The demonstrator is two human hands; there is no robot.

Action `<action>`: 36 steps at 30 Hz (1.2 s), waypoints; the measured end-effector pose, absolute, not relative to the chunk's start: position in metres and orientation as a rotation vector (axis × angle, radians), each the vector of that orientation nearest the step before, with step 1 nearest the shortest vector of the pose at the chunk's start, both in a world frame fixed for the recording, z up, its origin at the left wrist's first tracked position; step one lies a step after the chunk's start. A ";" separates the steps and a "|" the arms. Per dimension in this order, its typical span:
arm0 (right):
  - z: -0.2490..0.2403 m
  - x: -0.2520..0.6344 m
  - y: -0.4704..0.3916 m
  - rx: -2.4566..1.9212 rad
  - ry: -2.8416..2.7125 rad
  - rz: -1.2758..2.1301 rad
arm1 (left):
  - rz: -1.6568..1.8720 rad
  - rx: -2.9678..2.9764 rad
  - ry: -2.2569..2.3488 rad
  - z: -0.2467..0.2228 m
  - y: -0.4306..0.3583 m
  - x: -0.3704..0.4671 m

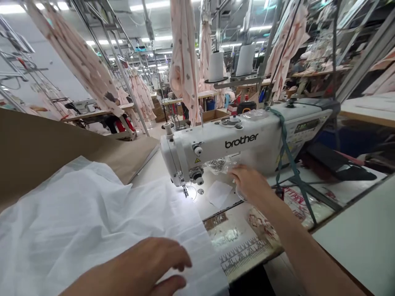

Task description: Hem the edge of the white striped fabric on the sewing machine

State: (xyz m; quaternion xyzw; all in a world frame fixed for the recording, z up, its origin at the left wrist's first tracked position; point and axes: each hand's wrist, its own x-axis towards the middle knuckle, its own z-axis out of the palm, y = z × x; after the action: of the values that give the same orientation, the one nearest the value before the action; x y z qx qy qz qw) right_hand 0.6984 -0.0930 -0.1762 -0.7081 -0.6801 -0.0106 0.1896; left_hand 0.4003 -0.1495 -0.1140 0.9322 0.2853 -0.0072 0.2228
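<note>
At six o'clock in the head view, the left hand (145, 265) lies palm-down on the white pleated fabric (92, 222), fingers loosely spread and thumb tucked below, pressing the cloth flat without pinching it. One sheet of this fabric covers the sewing table (240, 242) from eight o'clock toward the centre; its long axis runs from eight o'clock up to two o'clock, and its straight leading edge points at the needle (185, 191) of the Brother sewing machine (240, 148). The pleats run parallel to that edge. The cloth's lower and left parts are cut off by the frame.

Right of centre, the right hand (248, 183) reaches toward the machine arm, fingers curled at a clear plastic bag of small metal parts (219, 165). Motion blur hides the fingertips, so I cannot tell whether they pinch the bag or only touch it. One small white fabric patch (218, 193) lies on the machine bed just beside that hand.

Two white thread cones (245, 59) stand behind the machine at twelve o'clock. One printed ruler strip (243, 255) runs along the table edge at five o'clock, its left end hidden under the cloth. Several pink printed garments (184, 61) hang overhead; those farther back are too small to count.
</note>
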 end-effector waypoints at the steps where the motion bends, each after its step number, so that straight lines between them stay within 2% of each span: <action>1: -0.174 0.697 -0.075 -2.074 -1.897 -0.032 | -0.065 2.578 0.775 -0.114 -0.139 0.407; 5: -0.177 0.696 -0.025 -2.303 -1.858 -0.034 | -0.045 2.679 0.609 -0.124 -0.118 0.428; 10: -0.188 0.697 -0.010 -2.390 -1.854 -0.086 | -0.116 2.678 0.454 -0.144 -0.105 0.445; 17: -0.194 0.695 -0.005 -2.439 -1.882 -0.078 | -0.225 2.668 0.454 -0.161 -0.091 0.460; 21: -0.189 0.696 -0.005 -2.452 -1.859 -0.014 | -0.092 2.609 0.541 -0.160 -0.091 0.464; 26: -0.178 0.701 -0.014 -2.443 -1.774 0.087 | 0.175 2.323 0.675 -0.163 -0.082 0.482; 32: -0.164 0.701 -0.016 -2.341 -1.701 0.222 | 0.222 1.764 0.764 -0.179 -0.070 0.515; 36: -0.154 0.701 -0.039 -2.202 -1.672 0.335 | 0.313 1.615 0.818 -0.182 -0.070 0.525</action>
State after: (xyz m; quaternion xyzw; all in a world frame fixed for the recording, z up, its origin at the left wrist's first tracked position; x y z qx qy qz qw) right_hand 0.7012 -0.0389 -0.1543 -0.7781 -0.5909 0.1185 0.1770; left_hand 0.5249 -0.0700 -0.1817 0.6987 0.3540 0.1354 0.6067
